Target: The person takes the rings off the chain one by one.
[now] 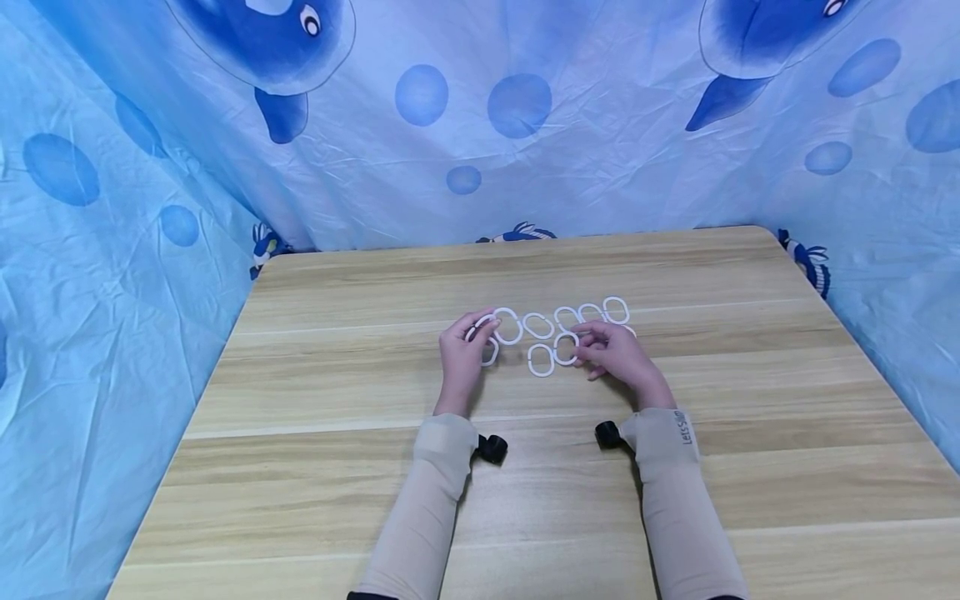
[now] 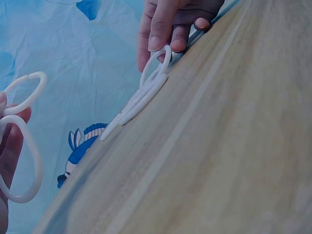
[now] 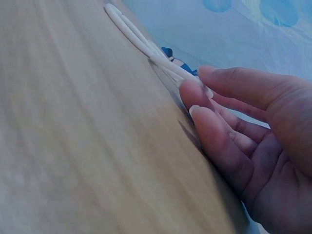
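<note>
Over the wooden table, my left hand [image 1: 459, 357] pinches white plastic rings between thumb and fingers. One round ring [image 1: 521, 328] sticks out to the right of its fingertips, and another ring [image 1: 496, 353] hangs below. The left wrist view shows two of these rings [image 2: 38, 170] close up. My right hand [image 1: 621, 357] pinches the edge of a white ring [image 1: 566, 364], which meets an oval ring [image 1: 542, 376] lying to its left. In the right wrist view the thumb and fingertips [image 3: 209, 129] surround the ring's near end. Whether the rings are linked I cannot tell.
Several more white oval rings [image 1: 626, 312] lie on the table [image 1: 337, 467] beyond the right hand, one partly hidden behind it. A loose ring [image 1: 538, 337] rests between the hands. A blue printed curtain [image 1: 600, 167] stands behind the table's far edge.
</note>
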Demonstrator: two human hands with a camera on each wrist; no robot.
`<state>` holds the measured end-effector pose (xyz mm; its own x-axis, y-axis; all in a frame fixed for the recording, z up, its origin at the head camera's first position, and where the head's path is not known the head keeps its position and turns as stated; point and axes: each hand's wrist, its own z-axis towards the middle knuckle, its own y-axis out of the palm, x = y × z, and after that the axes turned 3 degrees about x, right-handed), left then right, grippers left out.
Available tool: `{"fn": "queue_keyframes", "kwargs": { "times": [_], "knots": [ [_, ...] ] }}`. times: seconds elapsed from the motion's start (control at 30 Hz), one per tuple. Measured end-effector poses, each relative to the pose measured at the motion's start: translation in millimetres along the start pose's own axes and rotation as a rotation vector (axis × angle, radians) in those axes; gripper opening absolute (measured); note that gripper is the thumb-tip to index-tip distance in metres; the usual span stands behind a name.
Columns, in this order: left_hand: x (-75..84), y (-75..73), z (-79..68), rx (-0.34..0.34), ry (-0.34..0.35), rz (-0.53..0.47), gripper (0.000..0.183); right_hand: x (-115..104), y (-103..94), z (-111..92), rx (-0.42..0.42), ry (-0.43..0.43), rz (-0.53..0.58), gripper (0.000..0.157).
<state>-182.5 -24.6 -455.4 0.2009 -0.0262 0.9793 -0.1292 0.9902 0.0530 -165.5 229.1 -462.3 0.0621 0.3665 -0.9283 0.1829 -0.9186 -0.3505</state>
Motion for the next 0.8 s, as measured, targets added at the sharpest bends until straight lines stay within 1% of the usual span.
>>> {"fn": "queue_keyframes", "kwargs": {
  "times": [0.1, 0.4, 0.53, 0.8],
  "knots": [
    [-0.4, 0.2, 0.1, -0.001, -0.012, -0.002, 0.021, 0.3, 0.3, 0.3, 0.006, 0.004, -0.005, 0.043],
    [-1.9, -0.7, 0.6, -0.011, -0.010, -0.004, 0.022, 1.5, 1.2, 1.8, 0.011, 0.030, -0.005, 0.043],
    [-1.9, -0.6, 0.6, -0.013, -0.008, -0.002, 0.022, 2.9, 0.6, 2.6, 0.006, 0.036, 0.000, 0.043],
    [-1.7, -0.5, 0.4, -0.003, -0.030, -0.004, 0.023, 3.5, 0.2, 2.5, -0.004, 0.053, 0.021, 0.047]
  ]
}}
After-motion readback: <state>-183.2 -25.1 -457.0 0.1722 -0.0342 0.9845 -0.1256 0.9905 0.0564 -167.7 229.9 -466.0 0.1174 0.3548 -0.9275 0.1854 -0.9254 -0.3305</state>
